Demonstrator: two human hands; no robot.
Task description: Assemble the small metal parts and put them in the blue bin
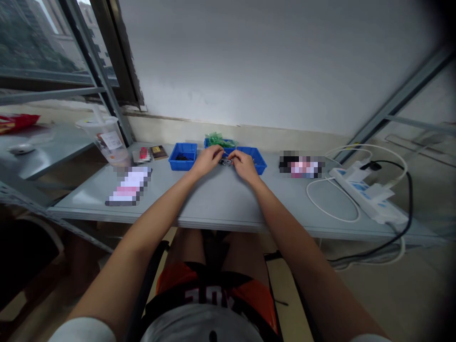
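My left hand (209, 159) is raised over the shelf-like table, its fingertips pinched together around something too small to make out. Facing it, my right hand (244, 165) also has its fingers closed in a pinch, and what it holds is hidden. Beneath and between the fingertips lie small shiny metal pieces (225, 162). Left of my left hand stands a blue bin (182, 164) with dark small parts inside. Another blue bin (261, 166) is partly covered by my right hand. Behind both hands, a third blue bin (207, 141) holds green translucent plastic (217, 138).
A phone (130, 186) and a lidded drink cup (111, 142) with a straw are on the left. To the right lie a blurred-out object (302, 166), a looped white cable (309, 197) and a power strip (370, 197) with plugs. A wall rises behind the table (221, 204).
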